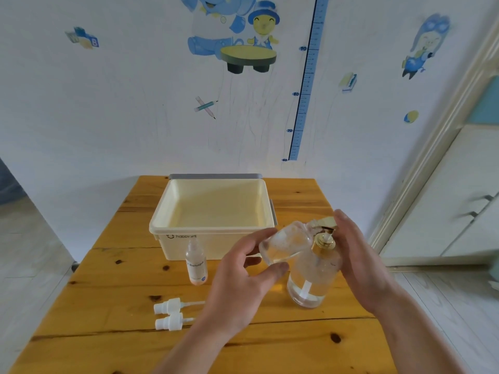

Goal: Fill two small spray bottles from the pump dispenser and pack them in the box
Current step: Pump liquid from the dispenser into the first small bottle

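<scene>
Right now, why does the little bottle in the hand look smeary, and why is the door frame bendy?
Head view: the small bottle in the left hand is blurred, most likely from motion, while the spray caps on the table look sharper; head view, right edge: the wide-angle lens curves the door frame; light is soft, shadows faint.

The left hand (243, 282) tilts a small clear bottle (283, 244) to the spout of the pump dispenser (313, 282) — right hand (359, 260) over the pump head. A second bottle (196, 263) stands at the dispenser's nine o'clock, two spray caps (168, 314) at eight.
</scene>
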Motion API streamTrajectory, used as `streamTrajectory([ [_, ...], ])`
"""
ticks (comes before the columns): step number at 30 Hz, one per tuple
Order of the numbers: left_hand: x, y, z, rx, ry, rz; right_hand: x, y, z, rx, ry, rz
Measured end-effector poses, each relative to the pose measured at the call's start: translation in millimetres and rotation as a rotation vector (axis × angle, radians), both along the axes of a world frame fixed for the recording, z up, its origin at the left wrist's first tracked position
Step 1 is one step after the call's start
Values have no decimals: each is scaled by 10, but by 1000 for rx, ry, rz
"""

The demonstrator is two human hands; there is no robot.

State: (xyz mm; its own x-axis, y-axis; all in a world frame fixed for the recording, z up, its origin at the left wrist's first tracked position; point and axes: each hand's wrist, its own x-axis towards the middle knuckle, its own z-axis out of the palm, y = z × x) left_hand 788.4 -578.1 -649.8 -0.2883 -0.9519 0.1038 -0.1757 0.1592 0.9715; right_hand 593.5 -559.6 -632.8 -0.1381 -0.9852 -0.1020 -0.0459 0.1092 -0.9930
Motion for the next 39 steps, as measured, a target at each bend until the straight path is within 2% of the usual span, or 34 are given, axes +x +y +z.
streamTrajectory([
  [10,2,-6,-13,-3,6,7,47,-95,-113,-54,-115,-92],
  [14,2,-2,3,-9,5,4,46,-111,-157,-69,-122,-66],
  [21,6,11,-2,-12,-3,7,48,-127,-166,-66,-112,-156],
  [39,33,31,20,-14,-13,15,68,-109,-172,-95,-201,-112],
])
